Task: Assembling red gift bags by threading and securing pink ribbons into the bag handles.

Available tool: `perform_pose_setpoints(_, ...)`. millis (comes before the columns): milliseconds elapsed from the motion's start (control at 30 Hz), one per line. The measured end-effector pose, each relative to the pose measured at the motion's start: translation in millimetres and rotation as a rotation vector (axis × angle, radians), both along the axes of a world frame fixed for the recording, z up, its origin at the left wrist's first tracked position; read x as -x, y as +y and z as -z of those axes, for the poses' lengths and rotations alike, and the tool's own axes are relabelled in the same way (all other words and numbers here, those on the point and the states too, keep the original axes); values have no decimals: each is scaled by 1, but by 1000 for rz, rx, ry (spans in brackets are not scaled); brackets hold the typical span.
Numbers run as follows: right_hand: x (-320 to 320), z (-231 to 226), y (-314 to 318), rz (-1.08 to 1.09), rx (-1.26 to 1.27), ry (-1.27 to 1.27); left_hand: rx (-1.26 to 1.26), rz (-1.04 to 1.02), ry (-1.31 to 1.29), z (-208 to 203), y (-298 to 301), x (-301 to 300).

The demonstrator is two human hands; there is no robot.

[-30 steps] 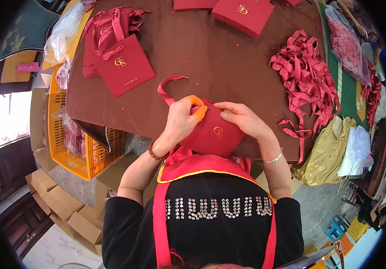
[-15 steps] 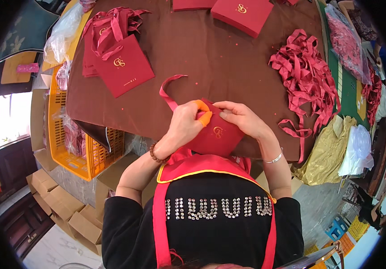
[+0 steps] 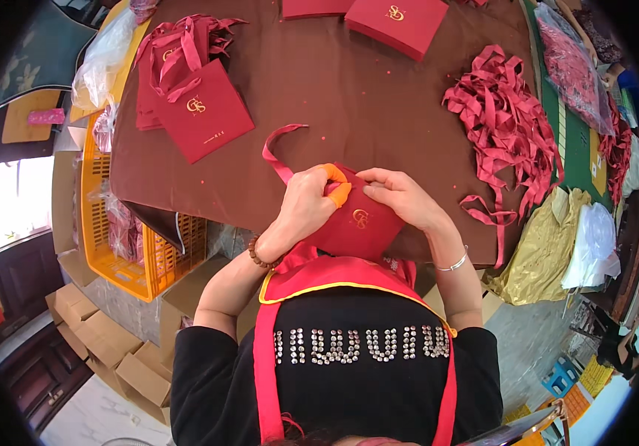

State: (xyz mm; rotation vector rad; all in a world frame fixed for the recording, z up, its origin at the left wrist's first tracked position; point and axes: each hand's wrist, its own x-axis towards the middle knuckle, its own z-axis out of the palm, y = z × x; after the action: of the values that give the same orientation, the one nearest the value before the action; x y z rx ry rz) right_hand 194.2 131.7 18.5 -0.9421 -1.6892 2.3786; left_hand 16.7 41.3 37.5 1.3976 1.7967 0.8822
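A dark red paper gift bag point(image 3: 368, 223) with a gold emblem lies tilted at the table's near edge, against my apron. My left hand point(image 3: 310, 195), with orange covers on its thumb and a finger, pinches a red ribbon point(image 3: 276, 154) at the bag's upper left edge. The ribbon's loose end curls out past that hand onto the table. With fingers bent over the top right edge, my right hand point(image 3: 403, 195) grips the bag, its thumb on the front. The spot where ribbon meets bag is partly hidden by the left fingers.
Finished-looking bags with ribbon handles point(image 3: 204, 111) lie at the far left, and a stack of flat red bags point(image 3: 400, 26) at the back. A heap of red ribbons point(image 3: 504, 134) covers the right side. An orange crate point(image 3: 148, 279) and cardboard boxes point(image 3: 104, 338) stand left, below the table.
Almost nothing differs. Both hands keep their hold on the bag and ribbon, and the view has shifted very slightly.
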Motion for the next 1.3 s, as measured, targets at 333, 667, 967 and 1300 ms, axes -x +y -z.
perform_pose_setpoints(333,3,-1,-3,14,-28,2,-130,-22,106,7,-4,-3)
perform_pose_setpoints(667,4,-4,-7,14,-292,-104,-379,118,571,17,-9,-20)
perform_pose_setpoints(967,2,-13,-5,-29,-337,-188,-390,191,486,10,-9,-5)
perform_pose_setpoints(1300,14,-27,-20,7,-806,-249,6,362,47,-3,24,40)
